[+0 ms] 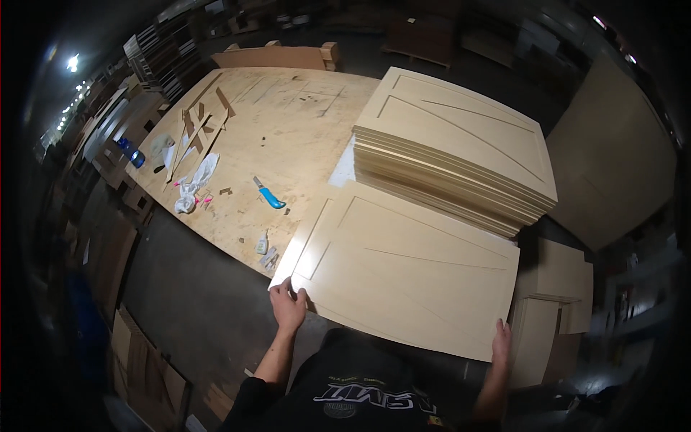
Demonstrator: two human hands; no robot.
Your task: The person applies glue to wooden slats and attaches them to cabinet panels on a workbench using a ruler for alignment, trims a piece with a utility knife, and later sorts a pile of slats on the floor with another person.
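Holding a panel [403, 270], the left hand [289, 309] gripped its near-left corner. The right hand [502, 341] held its right edge.

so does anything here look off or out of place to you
A little: the blue-handled knife lies loose on the workbench with its blade apparently exposed, and crumpled white material and wood strips are scattered untidily at the left. The front panel shows no obvious damage.

The person's black fabric shirt [311, 374] bears large white-edged block lettering [371, 397], a smaller yellowish line of print [357, 379] beside it, and a round grey emblem [340, 409] too blurred to read.
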